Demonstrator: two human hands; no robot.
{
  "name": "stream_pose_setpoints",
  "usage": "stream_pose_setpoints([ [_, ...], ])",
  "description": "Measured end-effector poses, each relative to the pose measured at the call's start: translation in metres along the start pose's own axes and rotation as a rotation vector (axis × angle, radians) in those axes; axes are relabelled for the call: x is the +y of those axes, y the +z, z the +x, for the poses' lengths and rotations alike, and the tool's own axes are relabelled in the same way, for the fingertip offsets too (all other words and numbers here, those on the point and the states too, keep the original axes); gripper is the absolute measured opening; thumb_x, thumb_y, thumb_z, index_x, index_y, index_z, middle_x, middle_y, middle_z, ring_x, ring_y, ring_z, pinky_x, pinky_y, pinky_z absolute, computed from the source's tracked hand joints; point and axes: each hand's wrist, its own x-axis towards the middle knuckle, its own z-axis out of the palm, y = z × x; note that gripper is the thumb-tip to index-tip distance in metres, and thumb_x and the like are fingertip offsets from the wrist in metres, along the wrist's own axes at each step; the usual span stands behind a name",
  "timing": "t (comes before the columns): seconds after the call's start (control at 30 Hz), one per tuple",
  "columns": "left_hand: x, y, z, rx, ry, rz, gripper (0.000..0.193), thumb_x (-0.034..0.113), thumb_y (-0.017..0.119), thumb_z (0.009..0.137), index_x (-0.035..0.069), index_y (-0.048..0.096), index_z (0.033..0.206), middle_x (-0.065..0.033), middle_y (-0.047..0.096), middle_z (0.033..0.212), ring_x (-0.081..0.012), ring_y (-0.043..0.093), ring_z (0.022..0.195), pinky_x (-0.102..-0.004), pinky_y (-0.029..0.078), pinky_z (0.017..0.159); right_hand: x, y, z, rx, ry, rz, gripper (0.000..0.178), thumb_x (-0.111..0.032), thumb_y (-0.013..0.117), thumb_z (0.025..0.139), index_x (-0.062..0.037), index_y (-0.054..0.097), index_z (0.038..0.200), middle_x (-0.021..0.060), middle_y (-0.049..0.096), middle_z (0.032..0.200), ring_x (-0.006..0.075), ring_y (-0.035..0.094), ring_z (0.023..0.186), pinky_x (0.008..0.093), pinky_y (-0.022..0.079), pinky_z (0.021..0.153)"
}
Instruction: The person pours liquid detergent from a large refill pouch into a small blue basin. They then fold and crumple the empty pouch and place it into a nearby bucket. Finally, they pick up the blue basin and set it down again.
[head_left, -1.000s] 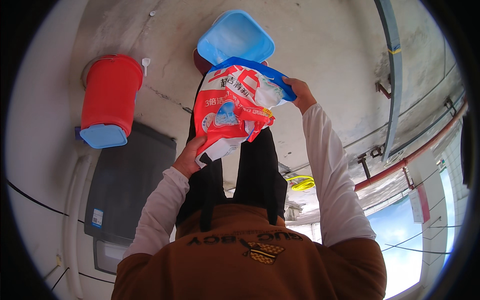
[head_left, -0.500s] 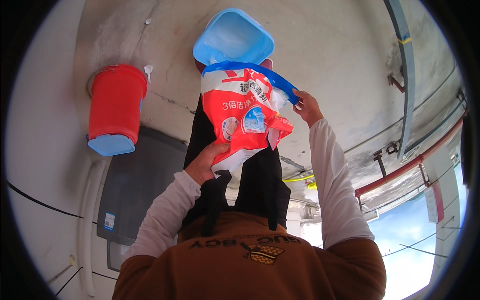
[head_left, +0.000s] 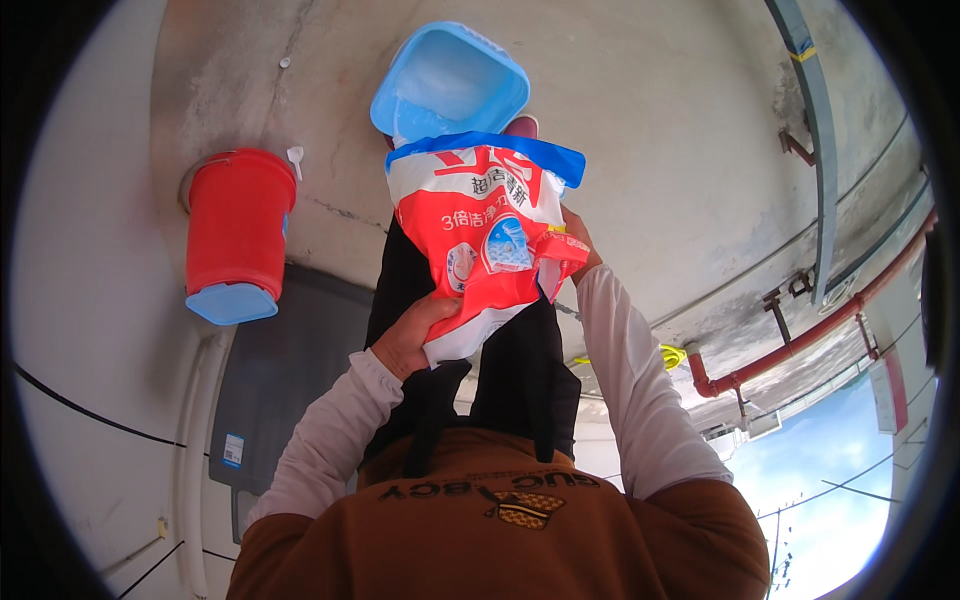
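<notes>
A red and white plastic bag with a blue top edge, apparently a laundry powder bag, lies tilted away from me. My left hand is closed round its near lower corner. At the bag's right side, my right hand holds it from behind; most of those fingers are hidden. The blue edge comes up to the near rim of a light blue basin. Inside the basin is whitish contents, too hazy to tell whether powder or liquid.
On the floor at left stands a red bucket, with a light blue piece at its near end. A small white scoop lies beside it. A dark grey panel is nearer. Pipes run along the right.
My right hand has let go of the bag's blue edge and moved down behind its right side. The blue edge now lies flatter. My left hand keeps its grip; the view has shifted slightly.
</notes>
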Motion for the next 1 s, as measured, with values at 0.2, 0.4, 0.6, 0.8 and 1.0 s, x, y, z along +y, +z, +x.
stream_pose_setpoints([
  [0.2, 0.005, -0.003, 0.001, -0.033, 0.009, 0.035, 0.052, 0.02, 0.056, 0.082, -0.001, 0.041, 0.128, -0.0131, 0.056, 0.118, -0.0199, 0.059, 0.101, -0.0305, 0.048, 0.087, -0.008, 0.03, -0.01, -0.042, 0.065, 0.345, 0.052, -0.04, 0.053, 0.09, -0.0037, 0.041, 0.126, 0.0135, 0.055, 0.121, 0.022, 0.058, 0.103, 0.0351, 0.049, 0.088],
  [0.4, 0.009, -0.004, 0.001, -0.049, -0.013, 0.083, 0.05, 0.019, 0.056, 0.083, 0.0, 0.043, 0.127, -0.012, 0.057, 0.116, -0.0182, 0.06, 0.099, -0.03, 0.049, 0.085, -0.01, 0.023, 0.005, -0.084, 0.152, -0.173, 0.067, -0.047, 0.062, 0.083, 0.001, 0.043, 0.126, 0.0116, 0.058, 0.116, 0.0201, 0.059, 0.1, 0.0326, 0.049, 0.083],
  [0.6, 0.034, -0.002, 0.001, 0.016, 0.026, 0.135, 0.046, 0.018, 0.055, 0.084, 0.0, 0.045, 0.125, -0.0109, 0.059, 0.111, -0.0168, 0.061, 0.093, -0.0287, 0.05, 0.08, -0.001, 0.021, 0.016, 0.071, 0.015, -0.426, 0.055, -0.039, 0.062, 0.085, 0.0086, 0.055, 0.112, 0.0137, 0.063, 0.103, 0.0174, 0.062, 0.088, 0.0305, 0.049, 0.076],
  [0.8, 0.081, -0.013, -0.042, 0.246, 0.196, 0.168, 0.04, 0.016, 0.054, 0.085, -0.001, 0.047, 0.121, -0.0121, 0.061, 0.109, -0.0181, 0.064, 0.09, -0.029, 0.053, 0.076, -0.024, 0.055, -0.022, 0.191, -0.077, -0.512, 0.034, -0.032, 0.058, 0.088, 0.001, 0.06, 0.081, 0.0045, 0.057, 0.059, 0.0094, 0.043, 0.04, 0.0232, 0.031, 0.035],
  [1.0, 0.078, -0.034, -0.054, 0.398, 0.185, 0.197, 0.041, 0.021, 0.056, 0.087, -0.003, 0.047, 0.12, -0.0135, 0.062, 0.109, -0.0169, 0.065, 0.088, -0.0291, 0.054, 0.074, -0.085, 0.095, -0.08, 0.15, -0.125, -0.506, 0.034, -0.025, 0.056, 0.091, 0.0083, 0.062, 0.095, 0.0078, 0.065, 0.085, 0.0079, 0.057, 0.073, 0.0238, 0.047, 0.066],
])
